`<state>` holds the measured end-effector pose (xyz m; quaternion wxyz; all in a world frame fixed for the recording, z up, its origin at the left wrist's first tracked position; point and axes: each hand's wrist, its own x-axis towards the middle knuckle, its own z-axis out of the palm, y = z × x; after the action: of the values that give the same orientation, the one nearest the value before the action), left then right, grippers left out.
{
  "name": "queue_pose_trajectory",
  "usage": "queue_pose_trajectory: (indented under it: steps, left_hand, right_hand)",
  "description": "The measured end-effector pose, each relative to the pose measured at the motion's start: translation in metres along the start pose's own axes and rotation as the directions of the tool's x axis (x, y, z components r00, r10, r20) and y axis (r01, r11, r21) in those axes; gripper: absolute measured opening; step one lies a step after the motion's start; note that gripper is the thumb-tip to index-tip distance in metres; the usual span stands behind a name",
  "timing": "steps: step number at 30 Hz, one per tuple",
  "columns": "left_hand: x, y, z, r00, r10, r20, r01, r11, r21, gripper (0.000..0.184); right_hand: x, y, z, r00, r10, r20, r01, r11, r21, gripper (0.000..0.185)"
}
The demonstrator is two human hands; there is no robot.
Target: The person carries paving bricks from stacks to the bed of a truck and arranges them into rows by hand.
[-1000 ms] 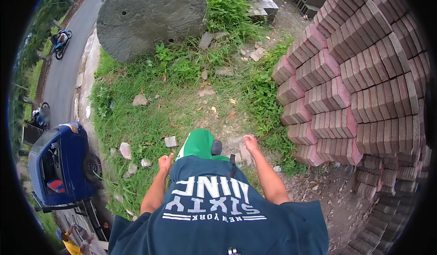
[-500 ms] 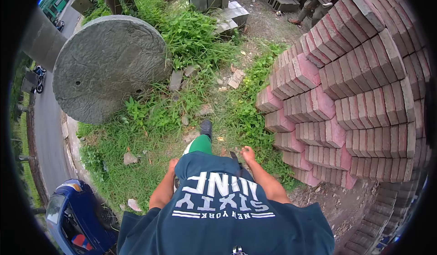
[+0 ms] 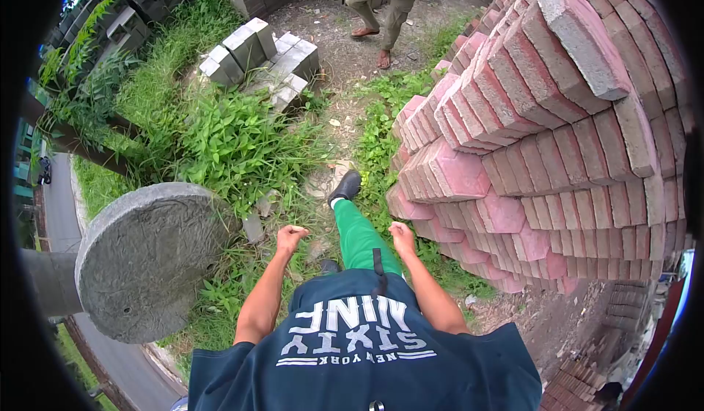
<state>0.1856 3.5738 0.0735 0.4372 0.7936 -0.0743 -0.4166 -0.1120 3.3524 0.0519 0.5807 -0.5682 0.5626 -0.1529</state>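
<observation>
The left hand [image 3: 292,236] and right hand [image 3: 401,236] hang apart in front of the person's shirt [image 3: 352,352], fingers loosely curled. Nothing shows in either, though how far each is closed cannot be told. The stack of paving blocks [image 3: 452,169], pink and grey, rises just beyond and to the right of the right hand, untouched. The round concrete slab [image 3: 154,257] lies left of the left hand, near it. Ahead of both hands, one dark shoe [image 3: 346,186] is set forward on the path; the step in hand looks like walking empty-handed. Farther ahead, another person [image 3: 387,15] carries a load. Judging by the narrow, weedy ground, any further stride calls for careful footing beside the stack.
</observation>
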Motion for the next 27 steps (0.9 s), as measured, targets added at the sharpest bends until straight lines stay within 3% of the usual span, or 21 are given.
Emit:
queue_pose_trajectory:
  steps: [1, 3, 4, 6, 7, 9, 11, 17, 18, 20, 22, 23, 25, 27]
  left_hand:
    - [0.015, 0.032, 0.016, 0.998, -0.016, 0.062, 0.021, 0.996, -0.086, 0.023]
    - [0.060, 0.074, 0.052, 0.989, -0.107, 0.102, 0.110, 0.994, -0.026, 0.029]
    - [0.092, 0.097, 0.072, 0.988, -0.102, 0.120, 0.103, 0.995, -0.003, 0.029]
    - [0.124, 0.120, 0.099, 0.978, -0.053, 0.204, 0.050, 0.999, 0.018, 0.031]
    - [0.136, 0.147, 0.107, 0.974, -0.061, 0.220, 0.052, 0.998, 0.045, 0.031]
    - [0.167, 0.205, 0.128, 0.937, 0.085, 0.339, -0.188, 0.941, 0.282, 0.036]
    - [0.209, 0.238, 0.150, 0.934, 0.103, 0.343, -0.222, 0.918, 0.329, 0.039]
    - [0.291, 0.348, 0.203, 0.919, 0.140, 0.370, -0.286, 0.880, 0.379, 0.050]
    - [0.308, 0.359, 0.213, 0.902, 0.126, 0.412, -0.293, 0.880, 0.373, 0.047]
    - [0.351, 0.373, 0.240, 0.871, 0.102, 0.480, -0.310, 0.872, 0.379, 0.045]
    - [0.397, 0.387, 0.266, 0.817, 0.112, 0.565, -0.287, 0.930, 0.230, 0.038]
    - [0.421, 0.400, 0.279, 0.801, 0.100, 0.590, -0.297, 0.922, 0.247, 0.038]
    - [0.470, 0.444, 0.307, 0.779, -0.001, 0.627, -0.253, 0.915, 0.314, 0.034]
    - [0.533, 0.492, 0.328, 0.742, -0.017, 0.670, -0.307, 0.880, 0.362, 0.033]
  right_hand:
    - [0.026, -0.017, 0.012, 1.000, 0.001, -0.006, -0.001, 1.000, 0.001, 0.035]
    - [0.061, -0.082, 0.031, 0.999, 0.038, 0.009, -0.038, 0.999, -0.031, 0.040]
    - [0.093, -0.109, 0.038, 0.999, 0.047, -0.012, -0.047, 0.999, -0.013, 0.040]
    - [0.124, -0.138, 0.048, 0.990, 0.100, 0.103, -0.076, 0.974, -0.212, 0.044]
    - [0.136, -0.158, 0.054, 0.989, 0.117, 0.087, -0.099, 0.976, -0.193, 0.044]
    - [0.168, -0.202, 0.055, 0.962, 0.188, 0.197, -0.123, 0.945, -0.303, 0.048]
    - [0.194, -0.230, 0.055, 0.955, 0.215, 0.206, -0.149, 0.944, -0.294, 0.048]
    - [0.255, -0.316, 0.040, 0.979, 0.165, 0.122, -0.152, 0.982, -0.115, 0.049]
    - [0.274, -0.303, 0.046, 0.991, 0.102, 0.084, -0.093, 0.991, -0.101, 0.051]
    - [0.306, -0.326, 0.043, 0.988, 0.147, 0.044, -0.145, 0.989, -0.040, 0.053]
    - [0.347, -0.337, 0.038, 0.977, 0.207, 0.040, -0.208, 0.978, 0.017, 0.055]
    - [0.376, -0.339, 0.033, 0.975, 0.223, 0.017, -0.224, 0.974, 0.042, 0.055]
    - [0.442, -0.335, 0.023, 0.971, 0.232, -0.063, -0.225, 0.969, 0.103, 0.056]
    - [0.509, -0.353, 0.009, 0.947, 0.224, -0.229, -0.174, 0.960, 0.218, 0.051]
